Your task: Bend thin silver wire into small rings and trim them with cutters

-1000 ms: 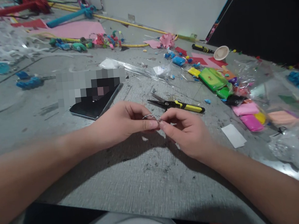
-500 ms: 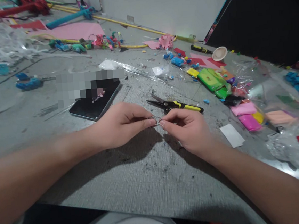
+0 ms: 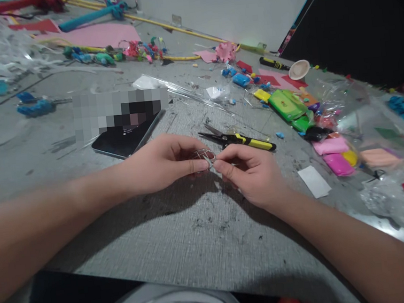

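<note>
Between my hands is a small loop of thin silvery wire, bent and crossed over itself. My left hand is closed, pinching the wire between thumb and fingers. From the other side my right hand grips the wire's right end between thumb and forefinger; the fingertips of both hands nearly meet. Just beyond them lie black-and-yellow scissors, blades apart and pointing left. A dark phone rests behind my left hand, partly blurred out. Straight lengths of silvery wire lie farther back.
Packs of coloured clay, such as a green one, and clear plastic bags spread along the right. A white paper piece lies near my right forearm. Blue fuzzy wire sits at left. A yellow-and-black tool and a paper cup are at the back.
The wire loop shows wider and more open between my fingers, its crossed strands now visible. My left fingers have arched up a little, and my right fingertips have shifted slightly left.
</note>
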The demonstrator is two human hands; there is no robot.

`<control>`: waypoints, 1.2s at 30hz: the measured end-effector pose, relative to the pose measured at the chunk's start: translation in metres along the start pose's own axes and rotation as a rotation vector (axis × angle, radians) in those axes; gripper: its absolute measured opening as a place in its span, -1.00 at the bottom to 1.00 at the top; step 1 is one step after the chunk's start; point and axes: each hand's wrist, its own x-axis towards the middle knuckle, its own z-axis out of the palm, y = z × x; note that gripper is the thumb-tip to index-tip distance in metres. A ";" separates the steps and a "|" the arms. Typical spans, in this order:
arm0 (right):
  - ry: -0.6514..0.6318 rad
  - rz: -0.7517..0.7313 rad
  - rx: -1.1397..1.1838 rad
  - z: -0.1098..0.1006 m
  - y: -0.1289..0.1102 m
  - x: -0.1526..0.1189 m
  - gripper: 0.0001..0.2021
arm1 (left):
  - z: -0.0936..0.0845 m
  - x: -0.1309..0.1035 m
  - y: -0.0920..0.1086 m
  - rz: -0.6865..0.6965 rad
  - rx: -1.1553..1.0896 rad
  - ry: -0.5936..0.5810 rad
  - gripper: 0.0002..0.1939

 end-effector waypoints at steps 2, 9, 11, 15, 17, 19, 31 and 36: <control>0.000 0.015 0.022 0.000 0.003 0.000 -0.89 | 0.000 0.000 0.001 -0.022 -0.034 -0.025 -0.85; 0.011 -0.170 -0.127 -0.003 0.004 0.000 -0.95 | 0.002 0.001 -0.003 0.013 0.000 -0.102 -0.83; 0.003 -0.288 -0.197 -0.004 0.002 0.000 -0.95 | 0.002 0.001 -0.003 0.008 0.011 -0.127 -0.84; 0.015 -0.439 -0.283 -0.005 0.000 0.001 -0.95 | 0.003 -0.001 -0.001 -0.018 -0.014 -0.190 -0.86; 0.012 -0.475 -0.302 -0.005 0.000 0.000 -0.95 | 0.003 -0.002 0.002 -0.019 -0.062 -0.223 -0.86; -0.003 -0.478 -0.296 -0.005 0.000 -0.001 -0.95 | 0.004 -0.004 0.005 -0.024 -0.102 -0.245 -0.86; 0.017 -0.387 -0.176 0.000 -0.001 -0.007 -0.84 | 0.003 -0.010 0.001 -0.063 -0.127 -0.287 -0.85; 0.020 -0.348 -0.099 0.003 0.002 -0.007 -0.82 | 0.004 -0.011 -0.001 -0.066 -0.115 -0.325 -0.82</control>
